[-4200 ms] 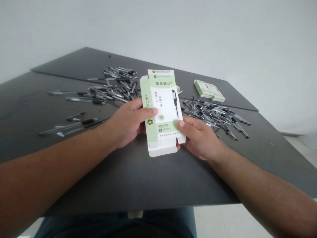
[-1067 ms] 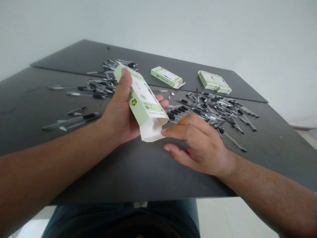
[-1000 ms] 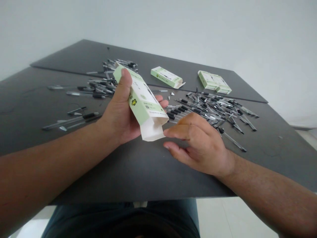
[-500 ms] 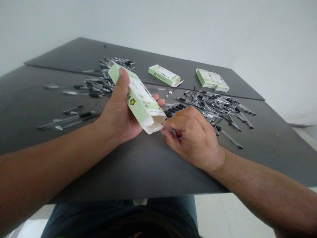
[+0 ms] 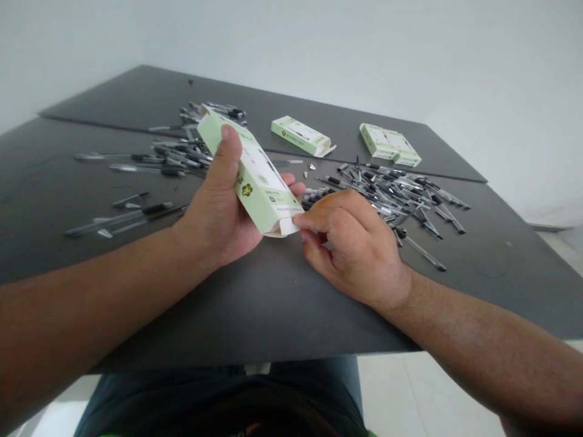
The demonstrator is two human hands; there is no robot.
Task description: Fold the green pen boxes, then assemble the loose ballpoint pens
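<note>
Green-and-white oblong cardboard box (image 5: 259,172), likely light, crushable, best side-held; left fingers (image 5: 225,152) grip it, right fingers (image 5: 321,211) touch its white end-flap (image 5: 286,226), pinch unclear

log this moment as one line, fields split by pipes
left hand: holds green-and-white box, tilted | right hand: touches white near-end flap | on table: loose pens, three other boxes

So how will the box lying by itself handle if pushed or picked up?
The box looks like thin card, so it may crush under a tight squeeze. Its flap sticks out and would probably bend if caught. Lying flat, the box seems unlikely to roll.
</note>
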